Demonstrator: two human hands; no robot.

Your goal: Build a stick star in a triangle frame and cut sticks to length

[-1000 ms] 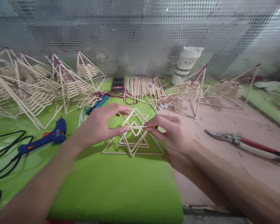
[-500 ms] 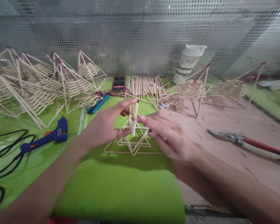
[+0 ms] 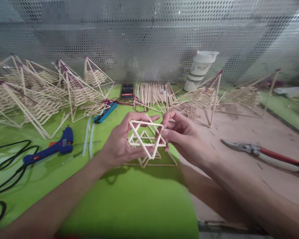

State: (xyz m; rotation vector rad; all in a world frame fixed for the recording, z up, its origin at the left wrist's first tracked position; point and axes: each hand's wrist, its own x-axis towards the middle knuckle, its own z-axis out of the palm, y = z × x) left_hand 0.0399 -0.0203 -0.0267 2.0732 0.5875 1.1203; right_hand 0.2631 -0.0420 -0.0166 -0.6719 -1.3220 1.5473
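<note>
My left hand (image 3: pixel 119 139) is wrapped round the left side of a six-pointed star frame (image 3: pixel 146 123) made of thin wooden sticks. The star is tilted up, its face toward me. At its upper right corner my right hand (image 3: pixel 180 132) pinches the sticks between thumb and fingers. Right behind and below the held star, another stick structure (image 3: pixel 161 165) rests on the green mat (image 3: pixel 129 202); my hands and the star hide much of it.
To the left lie a blue glue gun (image 3: pixel 52 147), clear glue sticks (image 3: pixel 91 141) and a blue utility knife (image 3: pixel 106 112). Finished stick frames (image 3: pixel 72 89) crowd the back left. Loose sticks (image 3: pixel 151 93), a phone (image 3: pixel 126 91) and a paper cup (image 3: pixel 200 71) stand behind; pruning shears (image 3: pixel 261 151) lie right.
The star frame, seen edge-on before, has been turned to face me and tilted up. My right hand has changed from a flat reach to a pinch on its corner.
</note>
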